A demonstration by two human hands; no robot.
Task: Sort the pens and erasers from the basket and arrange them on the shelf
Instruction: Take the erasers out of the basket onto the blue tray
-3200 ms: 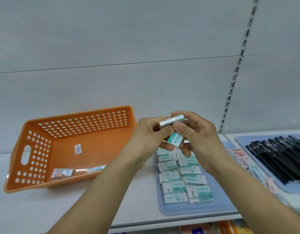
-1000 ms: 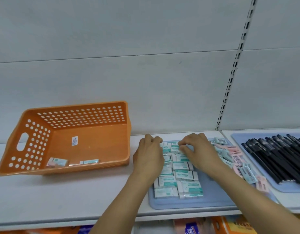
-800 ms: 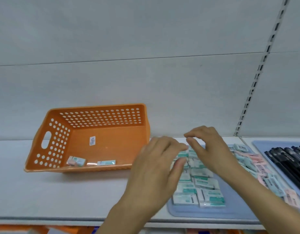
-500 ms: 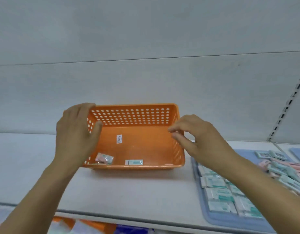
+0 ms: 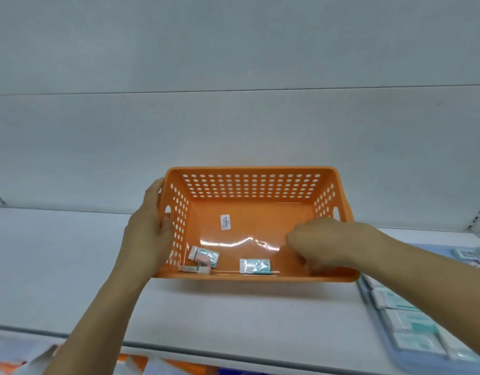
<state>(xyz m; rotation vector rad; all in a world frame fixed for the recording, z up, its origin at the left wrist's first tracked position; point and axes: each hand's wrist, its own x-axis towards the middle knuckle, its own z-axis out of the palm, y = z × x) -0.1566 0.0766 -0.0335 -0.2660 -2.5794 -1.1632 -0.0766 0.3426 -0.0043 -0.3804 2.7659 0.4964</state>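
Where a white shelf point(image 5: 71, 280) runs across the view in front of a pale grey back panel point(image 5: 233, 77), an orange plastic basket point(image 5: 249, 185) with rows of round holes in its walls sits on the shelf near the middle, tilted so its open top faces the viewer. At the basket's left end wall, the left hand point(image 5: 149, 234) grips the wall from outside, fingers curled against it beside the handle cut-out. Over the near right rim reaches the right hand point(image 5: 322, 244), knuckles up and fingers curled downward above the basket floor; whether it is holding anything cannot be told, since the fingertips are hidden. On the basket floor, along the near wall, lie three wrapped erasers: a white and teal eraser point(image 5: 255, 266) near the middle, just left of the right hand and apart from it, a pink and teal eraser point(image 5: 203, 255) toward the near left corner, and a flat eraser point(image 5: 195, 269) tucked against the near wall below that one. A white sticker point(image 5: 225, 221) sits on the floor further back. At the shelf's right end, a pale blue tray point(image 5: 411, 366) holds rows of white and teal erasers point(image 5: 411, 323), blurred at the frame's edge. Coloured packages point(image 5: 130, 361) show on the level below.
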